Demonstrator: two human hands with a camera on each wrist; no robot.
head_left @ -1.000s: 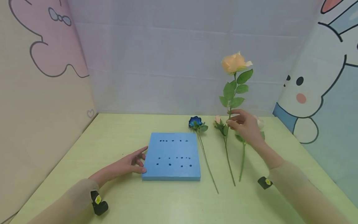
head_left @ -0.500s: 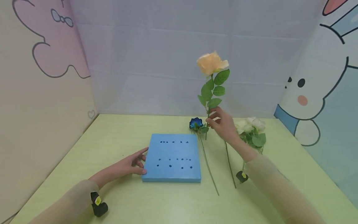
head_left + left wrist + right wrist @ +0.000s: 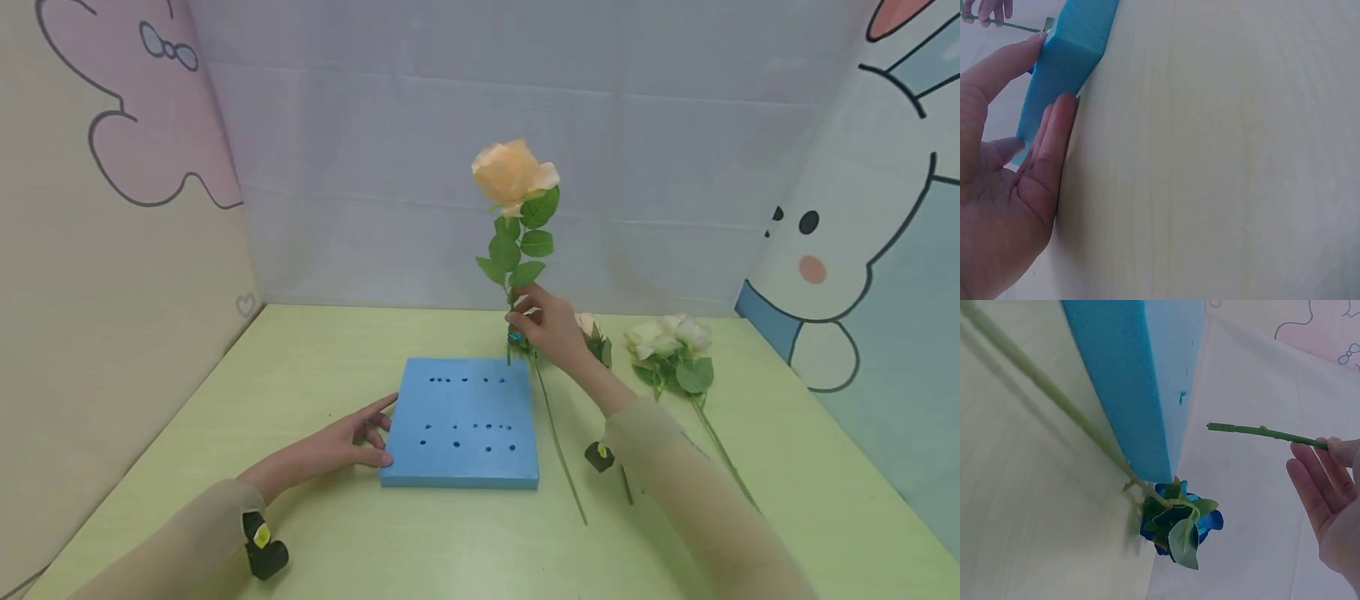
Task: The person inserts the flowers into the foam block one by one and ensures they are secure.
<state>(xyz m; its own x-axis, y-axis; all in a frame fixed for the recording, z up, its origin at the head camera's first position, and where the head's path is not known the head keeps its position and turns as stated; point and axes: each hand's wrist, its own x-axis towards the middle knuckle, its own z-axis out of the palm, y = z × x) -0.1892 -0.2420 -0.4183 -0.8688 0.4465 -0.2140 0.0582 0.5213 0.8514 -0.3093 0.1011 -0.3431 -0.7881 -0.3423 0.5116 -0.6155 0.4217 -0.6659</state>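
Observation:
A peach rose (image 3: 513, 177) stands nearly upright in my right hand (image 3: 553, 329), whose thumb and fingers pinch its green stem below the leaves. In the right wrist view the stem's cut lower end (image 3: 1222, 427) is free, apart from the top face of the blue foam block (image 3: 465, 404). That block lies flat on the table with several small holes in rows. My left hand (image 3: 348, 437) rests against its left side, fingers extended along it and thumb at the near corner. A blue rose (image 3: 1210, 521) lies beyond the block's right edge, mostly hidden behind my right hand in the head view.
To the right on the pale green table (image 3: 330, 533) lie a pale pink rose (image 3: 587, 323), partly covered by my right arm, and white roses (image 3: 678, 333) with long stems. A lilac cloth backdrop (image 3: 375, 192) rises behind, with printed cartoon walls at both sides.
My right hand has carried the peach rose leftward, from over the pink rose to above the block's far right corner. My left hand has stayed at the block.

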